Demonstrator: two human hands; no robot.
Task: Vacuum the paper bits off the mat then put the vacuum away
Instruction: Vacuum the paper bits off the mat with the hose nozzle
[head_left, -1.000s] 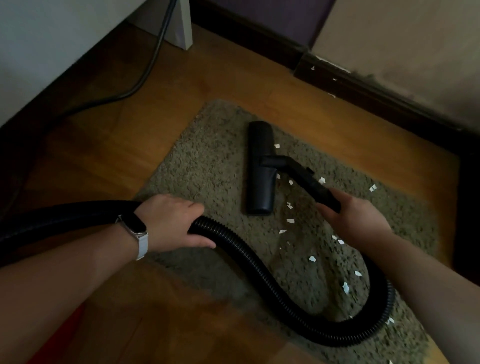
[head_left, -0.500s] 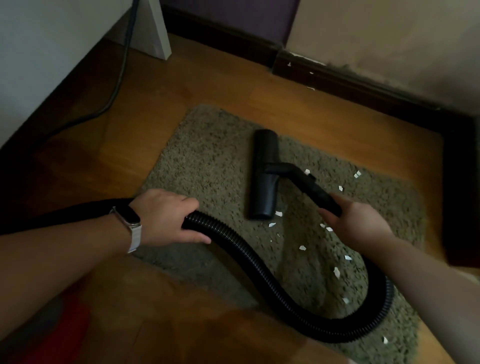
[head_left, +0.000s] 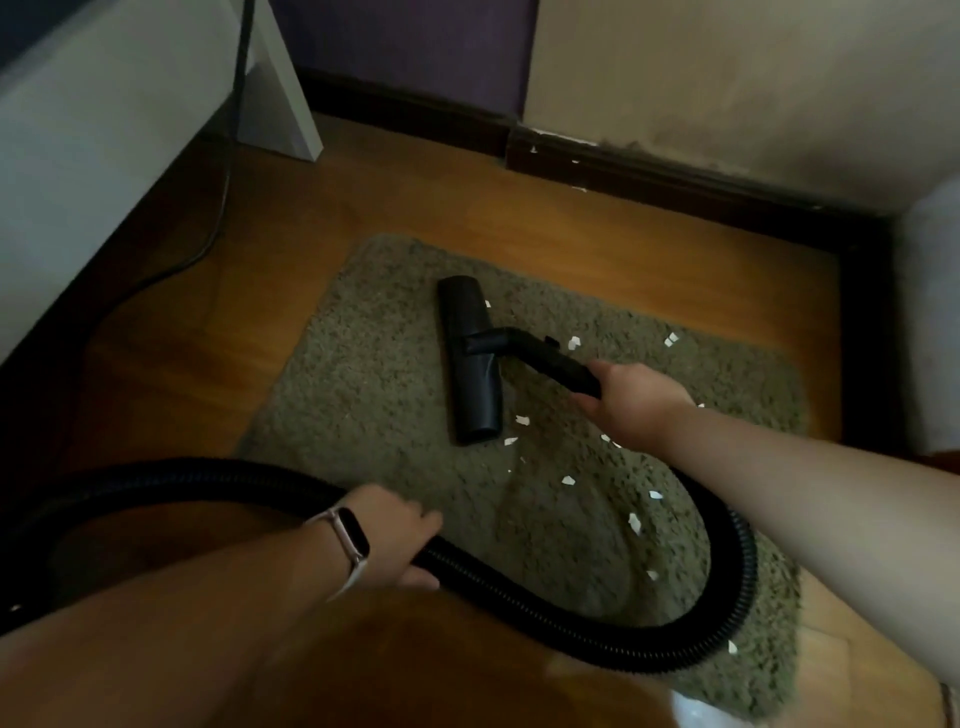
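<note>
I judge this as mid-vacuuming: the right hand (head_left: 639, 402), centre-right of the frame, is wrapped round the black wand (head_left: 550, 364), and the left hand (head_left: 400, 540), lower centre, is curled round the ribbed hose (head_left: 519, 584). One floor head (head_left: 470, 358) lies flat on the one mat (head_left: 363, 389) mid-frame. I count about a dozen white paper bits (head_left: 634, 522), nearly all right of and below the head, so next I'd sweep it toward the lower right; stowing comes later

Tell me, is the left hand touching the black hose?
Touching. The head view shows the left hand wrapped round the hose, fingers curled over it.
</note>
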